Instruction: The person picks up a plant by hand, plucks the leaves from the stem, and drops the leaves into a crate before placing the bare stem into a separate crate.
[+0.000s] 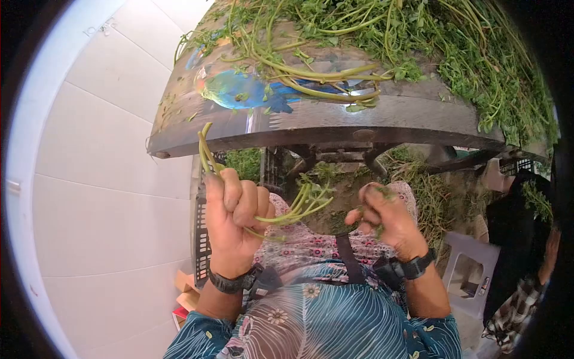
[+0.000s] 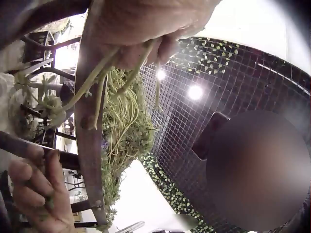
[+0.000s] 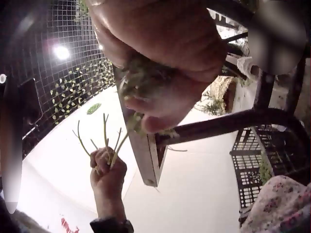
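Note:
My left hand (image 1: 236, 218) grips several green stems (image 1: 293, 216) in its curled fingers. Their ends stick out above the thumb and toward the right, where a few small leaves show. Across from it, my right hand (image 1: 388, 221) is curled around torn green leaves (image 3: 141, 80), blurred in the head view. Both hands are over the lap, in front of the table's near edge. The stems hanging from the left hand also show in the left wrist view, with the right hand (image 2: 41, 194) lower left.
A dark table (image 1: 239, 134) with a painted bird carries a big heap of leafy stems (image 1: 466, 54); some long loose stems (image 1: 335, 94) lie near its edge. Below are a black crate (image 1: 202, 239) and more greens (image 1: 427, 197). A pale plastic stool (image 1: 469, 263) stands at right.

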`<state>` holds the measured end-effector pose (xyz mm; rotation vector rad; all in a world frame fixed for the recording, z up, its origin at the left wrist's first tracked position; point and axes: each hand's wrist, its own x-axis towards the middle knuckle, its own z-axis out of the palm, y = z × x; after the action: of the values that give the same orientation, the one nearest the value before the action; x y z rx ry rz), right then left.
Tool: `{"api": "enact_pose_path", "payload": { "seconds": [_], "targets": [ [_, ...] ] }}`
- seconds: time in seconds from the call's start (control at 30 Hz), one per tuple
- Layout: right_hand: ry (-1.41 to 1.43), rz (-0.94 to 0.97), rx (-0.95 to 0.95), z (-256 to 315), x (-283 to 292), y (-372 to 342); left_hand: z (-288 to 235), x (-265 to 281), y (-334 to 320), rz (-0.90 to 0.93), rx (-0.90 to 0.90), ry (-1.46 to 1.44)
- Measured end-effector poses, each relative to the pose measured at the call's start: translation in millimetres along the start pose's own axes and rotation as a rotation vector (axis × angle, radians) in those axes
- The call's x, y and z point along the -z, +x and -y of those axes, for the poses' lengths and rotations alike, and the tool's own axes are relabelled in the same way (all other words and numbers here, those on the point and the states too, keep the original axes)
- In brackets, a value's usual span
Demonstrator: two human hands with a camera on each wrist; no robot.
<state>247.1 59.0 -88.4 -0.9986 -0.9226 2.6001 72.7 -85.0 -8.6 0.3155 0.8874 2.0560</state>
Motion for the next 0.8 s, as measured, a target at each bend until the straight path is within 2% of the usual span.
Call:
{"api": "enact_pose_path", "payload": {
  "seconds": [0.07, 0.13, 0.23, 0.27, 0.37, 0.43, 0.47, 0.53, 0.63, 0.67, 0.8],
  "targets": [
    [-0.039, 0.167, 0.014, -10.2, -7.6, 1.3, 2.3, -1.1, -2.1, 0.027, -0.001, -0.024],
    [-0.049, 0.301, 0.010, -18.1, -15.4, 4.9, 4.8, -1.9, -4.1, 0.131, -0.035, 0.053],
    [-0.237, 0.342, 0.084, -13.9, -28.1, 5.9, 8.0, -1.6, -6.0, 0.243, -0.075, 0.170],
    [-0.275, 0.299, 0.115, -13.6, -31.8, 4.4, 8.1, -0.6, -7.1, 0.272, -0.089, 0.207],
    [-0.431, 0.215, 0.248, -13.7, -36.4, 3.7, 7.3, 2.4, -8.7, 0.245, -0.092, 0.154],
    [-0.582, 0.216, 0.384, -21.0, -32.0, 7.5, 5.5, 1.8, -11.5, 0.130, -0.040, 0.091],
    [-0.556, 0.139, 0.393, -22.7, -29.0, 10.1, 4.4, 1.0, -12.8, 0.074, -0.013, 0.057],
    [-0.505, -0.015, 0.412, -22.1, -21.4, 14.4, 0.3, 0.7, -13.4, 0.071, -0.019, 0.037],
    [0.128, 0.086, 0.228, -5.2, -3.1, 13.6, -7.0, -2.2, -12.5, 0.009, -0.010, -0.042],
    [0.092, 0.050, 0.247, -4.0, -5.3, 7.7, -9.2, -2.6, -11.6, -0.020, -0.004, -0.079],
    [-0.081, 0.134, 0.162, -2.3, -4.5, -8.2, -10.5, 9.5, -4.6, 0.029, 0.038, -0.150]
  ]
}}
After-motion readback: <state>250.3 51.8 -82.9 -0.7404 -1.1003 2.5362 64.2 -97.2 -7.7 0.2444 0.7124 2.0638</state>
